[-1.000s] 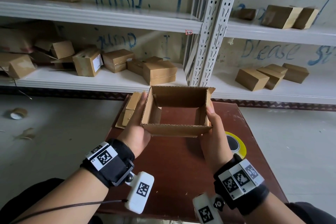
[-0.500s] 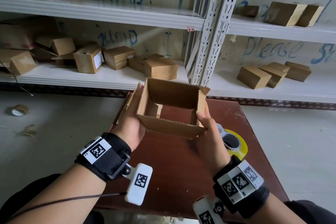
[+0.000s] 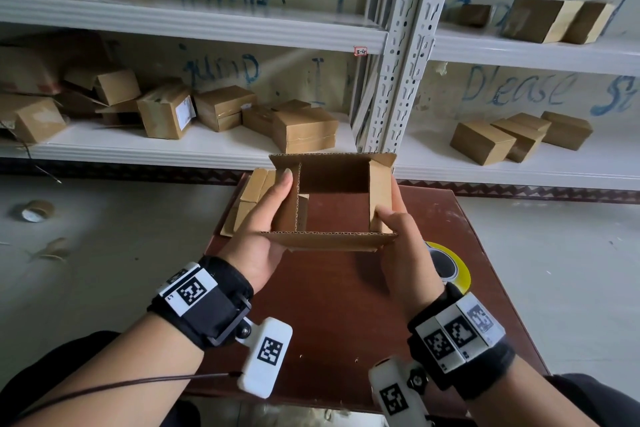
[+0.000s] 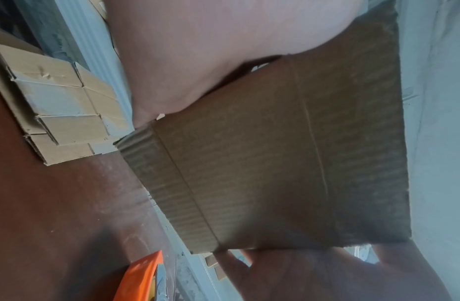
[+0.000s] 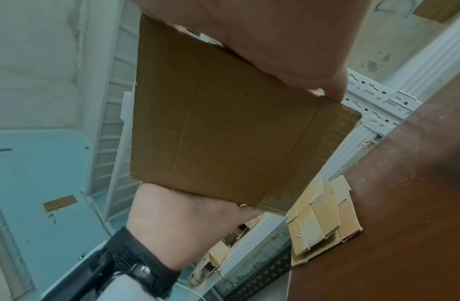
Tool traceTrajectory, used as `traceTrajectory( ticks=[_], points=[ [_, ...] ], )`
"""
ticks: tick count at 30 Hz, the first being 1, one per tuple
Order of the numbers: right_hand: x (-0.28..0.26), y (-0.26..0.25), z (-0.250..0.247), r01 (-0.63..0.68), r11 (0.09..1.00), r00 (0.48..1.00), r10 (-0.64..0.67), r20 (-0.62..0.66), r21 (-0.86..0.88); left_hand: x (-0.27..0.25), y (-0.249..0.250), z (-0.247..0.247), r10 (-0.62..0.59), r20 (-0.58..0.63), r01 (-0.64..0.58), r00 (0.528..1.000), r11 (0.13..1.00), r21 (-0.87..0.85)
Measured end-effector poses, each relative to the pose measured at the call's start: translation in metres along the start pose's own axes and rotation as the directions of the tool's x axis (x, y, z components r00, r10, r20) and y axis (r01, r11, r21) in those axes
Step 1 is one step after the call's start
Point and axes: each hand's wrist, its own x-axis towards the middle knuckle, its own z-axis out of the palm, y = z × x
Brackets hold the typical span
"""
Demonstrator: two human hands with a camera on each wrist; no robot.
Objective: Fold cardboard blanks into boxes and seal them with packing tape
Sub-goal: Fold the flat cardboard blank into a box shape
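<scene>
I hold a small open cardboard box (image 3: 329, 242) in the air over the brown table (image 3: 346, 315), its open end facing up at me. My left hand (image 3: 266, 218) grips its left side, thumb lying along the left flap. My right hand (image 3: 403, 243) grips the right side, thumb pressed on the right flap. Both short flaps are turned inward. From the left wrist, the box's outer wall (image 4: 288, 163) shows below the left hand's palm (image 4: 197, 51). The right wrist view shows the box (image 5: 223, 126) held between the right hand (image 5: 275, 36) and the left hand (image 5: 177, 220).
A stack of flat blanks (image 3: 247, 199) lies at the table's far left corner. A yellow tape roll (image 3: 457, 270) sits on the table behind my right hand. White shelves (image 3: 194, 152) beyond hold several finished boxes. A used tape core (image 3: 34, 211) lies on the floor at left.
The box has turned so its opening faces me more squarely. My thumbs have moved onto the two short side flaps, which now lean inward.
</scene>
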Motion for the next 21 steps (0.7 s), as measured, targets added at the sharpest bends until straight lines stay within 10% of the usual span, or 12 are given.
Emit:
traceTrajectory(
  ticks=[21],
  points=[
    [0.002, -0.005, -0.004, 0.021, 0.992, 0.989, -0.039, -0.143, -0.127, 0.002, -0.01, 0.002, 0.007, -0.123, 0.011, 0.992, 0.989, 0.148]
  ],
)
